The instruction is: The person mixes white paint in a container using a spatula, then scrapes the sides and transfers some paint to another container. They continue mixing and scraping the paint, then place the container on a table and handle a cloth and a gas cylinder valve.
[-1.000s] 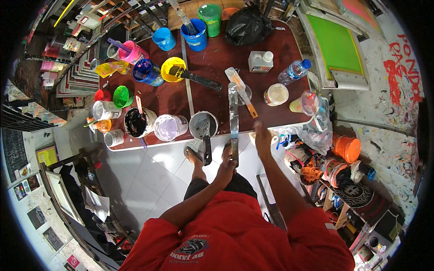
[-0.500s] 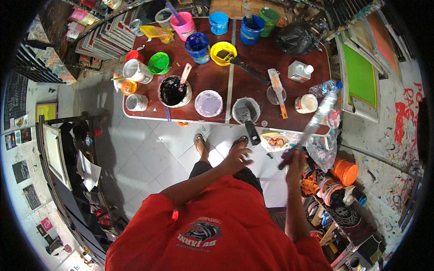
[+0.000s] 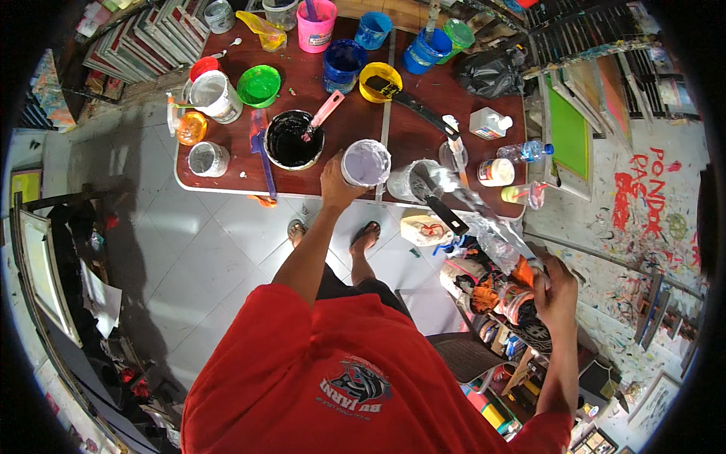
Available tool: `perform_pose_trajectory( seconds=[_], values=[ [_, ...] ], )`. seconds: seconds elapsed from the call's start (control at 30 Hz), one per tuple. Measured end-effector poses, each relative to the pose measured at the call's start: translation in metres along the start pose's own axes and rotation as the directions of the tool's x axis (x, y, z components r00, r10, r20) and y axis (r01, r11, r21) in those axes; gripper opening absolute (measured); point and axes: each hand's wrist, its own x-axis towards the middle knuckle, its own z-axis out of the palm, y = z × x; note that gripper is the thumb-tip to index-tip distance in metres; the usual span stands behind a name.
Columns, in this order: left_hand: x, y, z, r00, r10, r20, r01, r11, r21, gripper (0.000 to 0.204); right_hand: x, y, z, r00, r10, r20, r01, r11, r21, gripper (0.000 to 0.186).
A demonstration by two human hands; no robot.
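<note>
My left hand (image 3: 338, 186) grips the left side of a white tub of pale lavender paint (image 3: 366, 163) at the table's front edge. My right hand (image 3: 556, 291), out to the right, is closed round one end of a long, shiny silver tool (image 3: 499, 223). The tool is blurred, so its exact kind does not show; it slants up and left toward the table. Right of the lavender tub stands a grey-smeared tub (image 3: 414, 181) with a black-handled tool (image 3: 446, 215) in it. Left of my left hand is a tub of black paint (image 3: 294, 141) holding a pink-handled tool (image 3: 327, 110).
More paint tubs, including a yellow one (image 3: 380, 82) and a pink one (image 3: 316, 29), stand across the dark red table (image 3: 227, 171). A water bottle (image 3: 522, 151) lies at the right. Below it, a cluttered shelf (image 3: 522, 344) and a chair (image 3: 465, 356) flank me.
My left hand has reached forward from above the floor and taken hold of the lavender paint tub. My right hand has swung right and outward with the silver tool. The view has shifted.
</note>
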Motion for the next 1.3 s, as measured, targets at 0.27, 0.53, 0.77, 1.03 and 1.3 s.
perform_pose_trajectory(
  seconds=[0.27, 0.53, 0.77, 1.03, 1.3],
  values=[
    [0.002, 0.041, -0.019, 0.978, 0.201, -0.057, -0.207, 0.969, -0.131, 0.082, 0.089, -0.079, -0.040, 0.909, -0.347, 0.229, 0.416, 0.763, -0.495, 0.018],
    [0.020, 0.186, -0.145, 0.845, 0.439, -0.304, -0.489, 0.865, -0.110, 0.071, 0.108, -0.166, -0.123, 0.620, -0.784, 0.039, 0.557, 0.405, -0.725, 0.015],
    [0.071, 0.318, -0.316, 0.266, 0.854, -0.447, -0.776, 0.465, 0.426, 0.067, 0.033, -0.215, -0.230, 0.451, -0.869, -0.204, 0.348, 0.382, -0.856, 0.019],
    [0.048, 0.418, -0.412, -0.238, 0.943, -0.232, -0.707, -0.005, 0.707, 0.066, -0.053, -0.224, -0.268, 0.578, -0.689, -0.437, 0.252, 0.660, -0.708, 0.019],
    [0.042, 0.448, -0.427, -0.345, 0.906, -0.245, -0.615, -0.021, 0.788, 0.054, -0.014, -0.154, -0.268, 0.495, -0.761, -0.419, 0.690, 0.637, -0.342, 0.021]
  ],
)
